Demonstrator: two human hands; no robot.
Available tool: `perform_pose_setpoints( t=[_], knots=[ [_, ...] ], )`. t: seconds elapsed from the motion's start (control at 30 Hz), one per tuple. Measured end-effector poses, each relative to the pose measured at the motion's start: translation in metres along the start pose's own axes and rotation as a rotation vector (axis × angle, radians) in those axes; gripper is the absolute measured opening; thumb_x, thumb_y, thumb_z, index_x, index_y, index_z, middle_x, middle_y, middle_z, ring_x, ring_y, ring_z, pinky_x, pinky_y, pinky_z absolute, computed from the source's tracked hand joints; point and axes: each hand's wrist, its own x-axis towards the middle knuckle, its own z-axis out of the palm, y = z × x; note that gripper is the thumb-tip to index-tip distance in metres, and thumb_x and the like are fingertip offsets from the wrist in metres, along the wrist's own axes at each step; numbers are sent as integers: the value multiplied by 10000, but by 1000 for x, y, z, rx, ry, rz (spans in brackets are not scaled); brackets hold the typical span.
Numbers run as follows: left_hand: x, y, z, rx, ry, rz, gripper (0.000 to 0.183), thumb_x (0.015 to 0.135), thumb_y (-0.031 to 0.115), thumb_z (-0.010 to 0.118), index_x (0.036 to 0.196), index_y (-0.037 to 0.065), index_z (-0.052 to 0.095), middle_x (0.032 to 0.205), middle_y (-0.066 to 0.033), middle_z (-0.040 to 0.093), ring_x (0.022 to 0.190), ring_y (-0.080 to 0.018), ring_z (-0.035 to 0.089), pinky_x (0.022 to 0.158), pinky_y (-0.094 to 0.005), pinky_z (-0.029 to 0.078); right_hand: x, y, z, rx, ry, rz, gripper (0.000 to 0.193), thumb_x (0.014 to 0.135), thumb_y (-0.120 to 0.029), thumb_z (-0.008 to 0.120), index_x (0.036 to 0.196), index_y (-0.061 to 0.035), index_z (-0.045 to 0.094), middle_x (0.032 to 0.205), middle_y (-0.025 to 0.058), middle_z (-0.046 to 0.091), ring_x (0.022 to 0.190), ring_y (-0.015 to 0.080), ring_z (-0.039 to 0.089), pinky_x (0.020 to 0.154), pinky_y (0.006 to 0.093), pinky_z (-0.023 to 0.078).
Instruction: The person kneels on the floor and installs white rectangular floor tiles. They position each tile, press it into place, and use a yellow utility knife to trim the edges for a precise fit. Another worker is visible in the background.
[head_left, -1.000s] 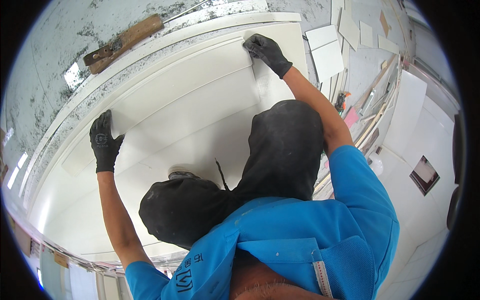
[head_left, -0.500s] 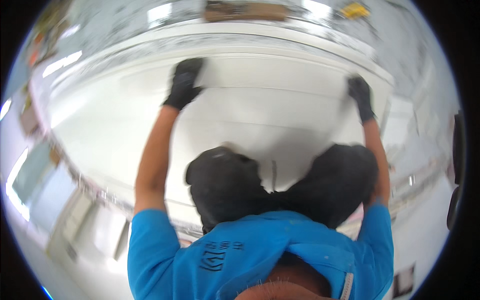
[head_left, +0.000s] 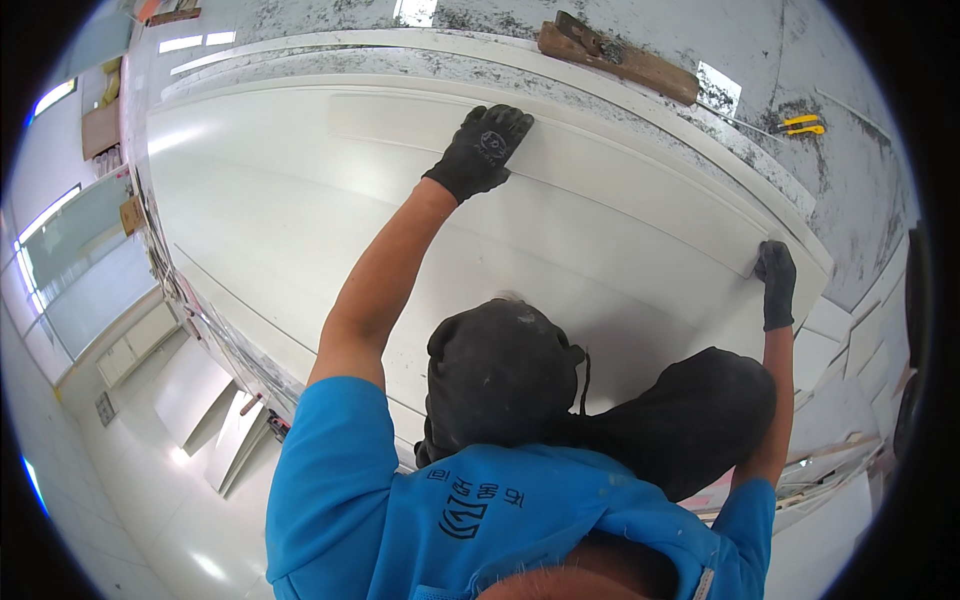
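Note:
A long, narrow white strip (head_left: 620,185) lies along the far side of a large white panel (head_left: 270,210). My left hand (head_left: 483,152), in a black glove, spans the strip near its middle, its fingers bent over the far edge and its thumb by the near edge. At the strip's right end, my right hand (head_left: 777,283), also gloved in black, is closed on the corner; its fingertips are partly hidden. My knees rest over the panel's near part, in dark trousers (head_left: 505,380).
Beyond the panel, a wooden hand plane (head_left: 625,62) and a yellow utility knife (head_left: 802,125) lie on a grey, debris-speckled surface. White board pieces (head_left: 868,335) are stacked at the right. Leaning panels (head_left: 230,430) stand at the lower left.
The view has turned, so the panel and strip now slant down to the right. Both hands appear farther right, the right one also lower. The earlier frame is blurred.

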Motion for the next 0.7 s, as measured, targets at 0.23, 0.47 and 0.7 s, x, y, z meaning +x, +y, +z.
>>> perform_pose_setpoints(
  t=[0.23, 0.47, 0.7],
  knots=[
    [0, -7, 1, -21, 11, 29, 895, 718, 269, 799, 1493, 129, 373, 1445, -116, 450, 1353, -321, 405, 1137, -455, 324, -4, 1, -2, 69, -29, -9, 164, 1019, -242, 570, 923, -109, 571, 702, -67, 427, 606, 34, 374, 556, 214, 327],
    [-5, -5, 1, 6, -30, -3, 893, 723, 291, 797, 1496, 144, 375, 1437, -105, 460, 1348, -309, 413, 1131, -450, 335, -16, -18, 8, 34, -34, 29, 162, 1024, -246, 559, 931, -114, 575, 716, -75, 414, 618, 30, 365, 568, 209, 323],
    [-2, -4, -4, -7, -39, 3, 907, 711, 292, 812, 1493, 143, 378, 1430, -104, 465, 1344, -309, 418, 1134, -449, 331, -8, 2, -4, 93, -50, 9, 150, 1031, -233, 551, 950, -111, 582, 715, -74, 430, 612, 29, 384, 562, 204, 333]
  ],
)
